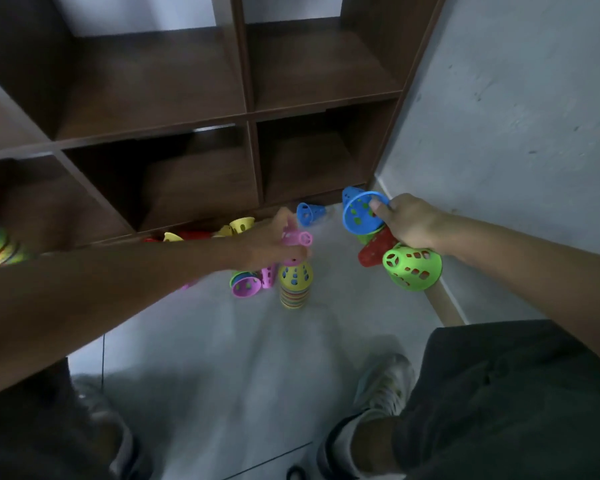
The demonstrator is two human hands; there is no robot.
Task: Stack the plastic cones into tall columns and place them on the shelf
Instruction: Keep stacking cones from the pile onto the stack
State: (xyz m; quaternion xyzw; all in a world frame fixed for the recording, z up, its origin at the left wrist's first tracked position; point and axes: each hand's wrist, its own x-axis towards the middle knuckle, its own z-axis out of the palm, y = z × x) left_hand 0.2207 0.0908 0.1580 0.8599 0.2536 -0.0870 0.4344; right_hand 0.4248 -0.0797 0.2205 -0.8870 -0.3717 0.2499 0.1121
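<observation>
A home storage corner; dark wooden cube shelf (pixel 250 116) (open cubbies) against plain grey wall (pixel 516 98).

Pink cone (pixel 297 237), striped stack (pixel 294 296), dark brown shelf (pixel 246 114).

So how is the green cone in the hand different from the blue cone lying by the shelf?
The green cone is held off the floor in the right hand, bunched with a red cone and another blue cone; the lone blue cone lies on its side on the floor, touched by nobody. The green cone looks bigger, though it is nearer the camera. Both are plastic cones with holes.
</observation>
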